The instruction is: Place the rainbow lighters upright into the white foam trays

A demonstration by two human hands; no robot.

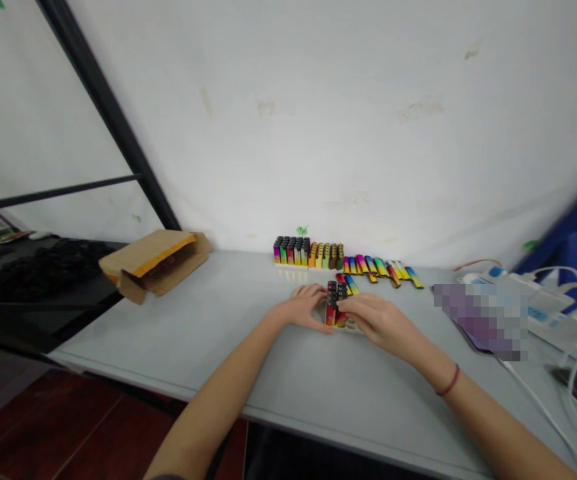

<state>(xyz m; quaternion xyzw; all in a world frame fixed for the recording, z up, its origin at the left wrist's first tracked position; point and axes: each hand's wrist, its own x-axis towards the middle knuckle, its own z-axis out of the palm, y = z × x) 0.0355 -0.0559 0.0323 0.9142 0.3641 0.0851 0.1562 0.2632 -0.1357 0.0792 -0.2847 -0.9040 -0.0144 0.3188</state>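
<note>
A small cluster of upright colourful lighters stands on the grey table between my hands. My left hand curls against the cluster's left side, fingers closed round it. My right hand presses against its right side, fingers together on the lighters. Behind, a row of upright lighters stands by the wall, and several loose lighters lie flat to its right.
An open cardboard box lies on its side at the table's back left. A power strip with white cables and a blurred flat item sit at the right. A black frame leans at left.
</note>
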